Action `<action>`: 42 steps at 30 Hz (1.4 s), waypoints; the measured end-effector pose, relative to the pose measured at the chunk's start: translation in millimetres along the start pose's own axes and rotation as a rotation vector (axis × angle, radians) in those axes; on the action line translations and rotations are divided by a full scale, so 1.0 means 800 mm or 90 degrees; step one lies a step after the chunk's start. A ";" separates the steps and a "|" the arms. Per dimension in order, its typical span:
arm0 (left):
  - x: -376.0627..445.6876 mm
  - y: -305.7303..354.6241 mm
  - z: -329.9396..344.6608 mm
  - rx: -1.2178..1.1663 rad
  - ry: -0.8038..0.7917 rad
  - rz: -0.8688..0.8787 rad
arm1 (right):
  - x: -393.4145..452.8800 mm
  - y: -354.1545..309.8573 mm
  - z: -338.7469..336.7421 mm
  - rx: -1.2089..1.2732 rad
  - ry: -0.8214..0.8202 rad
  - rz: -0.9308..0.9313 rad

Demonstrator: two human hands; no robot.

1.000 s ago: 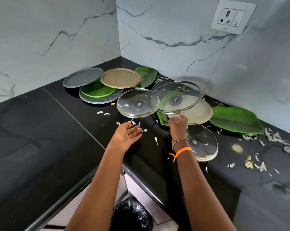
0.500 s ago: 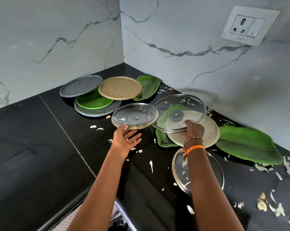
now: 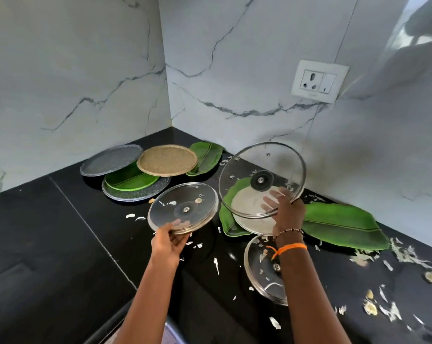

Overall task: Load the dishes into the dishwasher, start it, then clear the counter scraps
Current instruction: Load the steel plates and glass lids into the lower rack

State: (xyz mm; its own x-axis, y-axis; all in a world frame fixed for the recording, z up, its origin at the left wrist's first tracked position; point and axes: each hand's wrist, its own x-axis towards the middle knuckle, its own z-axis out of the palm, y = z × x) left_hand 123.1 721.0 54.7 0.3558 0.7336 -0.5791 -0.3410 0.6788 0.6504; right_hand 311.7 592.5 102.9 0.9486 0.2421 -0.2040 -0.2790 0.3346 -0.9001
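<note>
The left hand [image 3: 169,240] pinches the near rim of a small glass lid [image 3: 183,209], thumb on top and fingers [image 3: 185,240] curled beneath, so the lid lies nearly flat just above the black worktop [image 3: 61,244], with bits of scrap stuck to it. The right hand [image 3: 288,214] grips the lower right rim of a large glass lid [image 3: 262,180]; its fingers [image 3: 272,202] show through the glass, and the lid is tilted up, its face turned toward the person and its top edge leaning toward the marble wall [image 3: 234,70]. The two lids are close together but apart, with a narrow gap between their rims.

A third glass lid [image 3: 264,269] rests on the worktop directly below the right forearm, nearer the right hand than the left. Under the raised large lid sits a pale plate [image 3: 247,202] on a green leaf-shaped plate [image 3: 228,219]; a bigger leaf-shaped plate [image 3: 344,225] lies to the right. Toward the corner stand stacked plates: a grey plate [image 3: 110,160], a tan plate [image 3: 166,160] and a green plate [image 3: 128,178]. Scraps [image 3: 393,254] litter the worktop to the right.

The dishwasher is out of view, so both lids, I judge, must travel back toward the person. With both hands full, the third lid probably has to wait.
</note>
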 end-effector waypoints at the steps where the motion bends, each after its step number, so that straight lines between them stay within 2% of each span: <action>1: -0.008 0.005 -0.004 -0.002 0.003 -0.002 | -0.015 -0.007 -0.002 0.035 0.000 -0.011; 5: -0.036 0.033 -0.015 0.029 -0.019 0.010 | -0.083 -0.019 -0.013 0.175 -0.006 -0.028; 9: -0.064 0.058 -0.037 0.109 -0.037 0.053 | -0.160 -0.012 -0.027 0.244 0.018 -0.036; 18: -0.161 0.080 -0.142 0.252 -0.150 0.103 | -0.358 0.029 -0.081 0.248 0.137 -0.127; 23: -0.217 0.069 -0.211 0.350 -0.258 0.119 | -0.467 0.079 -0.147 0.334 0.161 -0.088; 28: -0.277 0.033 -0.252 0.443 -0.389 0.088 | -0.568 0.108 -0.230 0.449 0.234 -0.065; 34: -0.357 -0.039 -0.291 0.522 -0.477 0.019 | -0.690 0.116 -0.347 0.539 0.306 -0.134; 37: -0.407 -0.083 -0.314 0.562 -0.501 -0.026 | -0.760 0.118 -0.411 0.545 0.350 -0.153; 42: -0.506 -0.169 -0.383 0.622 -0.487 -0.076 | -0.894 0.126 -0.517 0.504 0.432 -0.117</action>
State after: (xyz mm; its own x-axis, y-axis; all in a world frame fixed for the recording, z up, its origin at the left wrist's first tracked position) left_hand -241.5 342.5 50.1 0.8661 0.2388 -0.4391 0.4017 0.1902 0.8958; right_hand -333.0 76.2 -1.5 0.8026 -0.3507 -0.4825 0.0919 0.8720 -0.4809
